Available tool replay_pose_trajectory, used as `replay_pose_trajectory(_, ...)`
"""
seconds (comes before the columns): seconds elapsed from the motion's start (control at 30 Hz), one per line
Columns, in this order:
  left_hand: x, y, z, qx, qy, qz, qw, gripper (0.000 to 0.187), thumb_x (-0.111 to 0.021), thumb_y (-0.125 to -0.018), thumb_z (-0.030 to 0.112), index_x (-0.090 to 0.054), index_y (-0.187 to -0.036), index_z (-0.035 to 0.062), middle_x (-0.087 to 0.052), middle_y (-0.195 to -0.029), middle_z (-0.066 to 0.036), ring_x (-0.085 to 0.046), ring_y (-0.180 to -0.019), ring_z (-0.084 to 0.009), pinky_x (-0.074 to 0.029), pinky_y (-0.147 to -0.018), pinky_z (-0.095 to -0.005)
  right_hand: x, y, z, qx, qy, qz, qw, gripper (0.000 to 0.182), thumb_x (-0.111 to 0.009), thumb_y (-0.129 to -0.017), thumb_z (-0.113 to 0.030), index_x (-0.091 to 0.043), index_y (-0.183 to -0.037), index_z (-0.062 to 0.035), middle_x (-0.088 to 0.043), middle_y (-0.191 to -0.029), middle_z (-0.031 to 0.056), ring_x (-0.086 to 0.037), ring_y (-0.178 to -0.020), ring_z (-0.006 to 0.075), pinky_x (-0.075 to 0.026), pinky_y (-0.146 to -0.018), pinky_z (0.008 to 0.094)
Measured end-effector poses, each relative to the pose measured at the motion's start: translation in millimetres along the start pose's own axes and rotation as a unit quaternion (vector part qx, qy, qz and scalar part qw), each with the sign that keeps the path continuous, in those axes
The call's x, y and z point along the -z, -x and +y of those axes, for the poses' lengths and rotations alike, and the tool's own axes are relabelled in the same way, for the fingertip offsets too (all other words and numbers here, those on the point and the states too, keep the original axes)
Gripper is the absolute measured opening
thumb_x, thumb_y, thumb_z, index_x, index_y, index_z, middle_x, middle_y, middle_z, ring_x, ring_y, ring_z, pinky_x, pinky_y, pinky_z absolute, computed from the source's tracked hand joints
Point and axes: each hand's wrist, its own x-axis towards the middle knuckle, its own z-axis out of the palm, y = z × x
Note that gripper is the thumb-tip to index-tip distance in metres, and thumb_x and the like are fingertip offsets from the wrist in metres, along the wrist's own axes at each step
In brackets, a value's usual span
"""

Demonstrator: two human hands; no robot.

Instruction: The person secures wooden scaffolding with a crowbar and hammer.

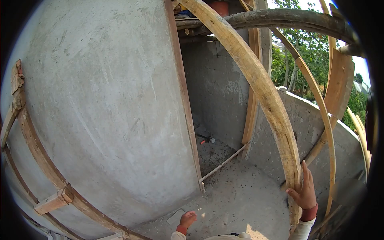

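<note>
My right hand (306, 191) lies against the side of a long wooden beam (266, 90), fingers stretched upward and thumb apart. It touches the beam without wrapping around it. My left hand (188, 219) hangs low over the concrete floor (236, 200), fingers loosely curled, with nothing visible in it. Both wrists show reddish cuffs at the ends of light sleeves. The beam looks curved in this wide view and runs from the top middle down past my right hand.
A plastered wall (104, 100) fills the left, beside a doorway with a wooden frame (186, 96). A thin stick (224, 163) crosses the doorway's bottom. Wooden framing (44, 158) stands at far left. More poles (316, 88) and a low wall (316, 120) are at right.
</note>
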Motion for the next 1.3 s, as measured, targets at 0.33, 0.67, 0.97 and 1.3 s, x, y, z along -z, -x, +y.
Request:
replay_pose_trajectory(0.33,-168.2,36.6,249.7,-0.242,0.005,-0.148,0.959,0.049,-0.064,-0.098,0.012,-0.046,-0.143,0.0039,-0.067,-0.123,-0.013,-0.069,-0.101,-0.0179,-0.053,-0.087,-0.0294,-22.6,-3.3,27.4,-0.071,-0.275,-0.02,0.959,0.07,-0.08,-0.066,-0.008,-0.053,-0.13,0.0032,-0.07,-0.101,0.016,-0.068,-0.096,0.0245,-0.05,-0.091,0.0339)
replay_pose_trajectory(0.67,-282.8,121.1,437.3,-0.444,0.048,-0.178,0.877,0.084,-0.065,-0.099,0.031,-0.011,-0.16,0.011,-0.043,-0.15,-0.022,-0.05,-0.134,-0.028,-0.041,-0.107,-0.0398,-26.5,-1.6,42.3,-0.085,-0.315,0.001,0.945,0.046,-0.081,-0.066,-0.01,-0.064,-0.105,0.0056,-0.071,-0.081,0.0165,-0.073,-0.078,0.0239,-0.053,-0.075,0.0326)
replay_pose_trajectory(0.97,-373.4,130.7,472.5,-0.429,0.15,-0.2,0.868,0.089,-0.075,-0.093,0.031,-0.015,-0.153,0.0045,-0.051,-0.137,-0.018,-0.055,-0.123,-0.0235,-0.047,-0.103,-0.0392,-24.4,-0.2,53.1,-0.066,-0.31,0.008,0.948,0.042,-0.082,-0.066,-0.013,-0.065,-0.102,0.0025,-0.07,-0.076,0.0181,-0.072,-0.07,0.0325,-0.054,-0.067,0.0333)
replay_pose_trajectory(1.3,-407.1,137.5,486.4,-0.428,0.162,-0.15,0.876,0.047,-0.077,-0.088,0.026,-0.047,-0.121,0.0119,-0.057,-0.108,-0.008,-0.064,-0.095,-0.0208,-0.056,-0.079,-0.0381,-22.8,-1.1,60.1,-0.056,-0.307,0.007,0.95,0.045,-0.082,-0.067,-0.014,-0.066,-0.107,-0.001,-0.072,-0.077,0.0157,-0.074,-0.071,0.0315,-0.056,-0.066,0.0339)
